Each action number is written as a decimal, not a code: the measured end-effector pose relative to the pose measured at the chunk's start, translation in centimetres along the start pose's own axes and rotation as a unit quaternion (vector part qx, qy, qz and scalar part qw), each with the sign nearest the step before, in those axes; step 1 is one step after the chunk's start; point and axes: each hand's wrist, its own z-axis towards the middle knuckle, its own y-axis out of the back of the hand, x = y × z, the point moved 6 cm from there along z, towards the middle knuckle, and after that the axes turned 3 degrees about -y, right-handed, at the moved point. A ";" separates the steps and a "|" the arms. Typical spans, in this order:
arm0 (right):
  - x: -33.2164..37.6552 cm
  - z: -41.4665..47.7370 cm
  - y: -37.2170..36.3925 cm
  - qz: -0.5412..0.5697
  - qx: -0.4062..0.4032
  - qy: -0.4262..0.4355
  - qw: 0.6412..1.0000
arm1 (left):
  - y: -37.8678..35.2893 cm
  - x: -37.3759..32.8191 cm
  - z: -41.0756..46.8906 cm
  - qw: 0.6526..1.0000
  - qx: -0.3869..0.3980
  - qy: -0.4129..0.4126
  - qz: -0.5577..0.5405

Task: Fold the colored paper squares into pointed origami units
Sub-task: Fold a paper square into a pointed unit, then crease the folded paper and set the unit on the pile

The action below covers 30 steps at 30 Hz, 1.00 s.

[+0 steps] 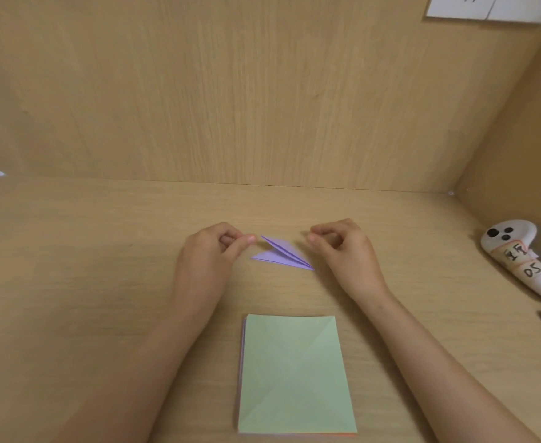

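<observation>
The purple unit [282,254] lies between left hand [210,254] and right hand [345,247], its long axis running to lower right; fingers curled, empty.

A desk booth: wood-grain desk [103,251], matching back wall [230,91] and side wall [518,139], labelled white controller [515,260].

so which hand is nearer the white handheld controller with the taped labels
Right. The right hand sits left of the white handheld controller; the left hand is farther left, past the folded purple paper unit.
</observation>
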 end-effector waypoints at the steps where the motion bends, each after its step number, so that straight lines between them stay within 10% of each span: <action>1: 0.7 -0.2 0.9 0.017 -0.033 0.010 0.999 | 0.1 0.0 0.0 1.000 -0.003 -0.005 0.004; 6: 5.4 -3.1 1.7 0.099 0.167 0.038 0.980 | 1.0 -1.1 -0.3 0.998 -0.049 -0.024 -0.001; 12: 6.5 -6.7 -1.1 -0.125 0.379 0.129 0.908 | 0.8 -1.8 -0.7 0.998 -0.045 -0.028 -0.025; 30: 6.5 -5.4 -0.5 0.082 0.346 0.051 0.933 | -0.7 -2.6 -0.7 0.984 0.047 -0.031 -0.169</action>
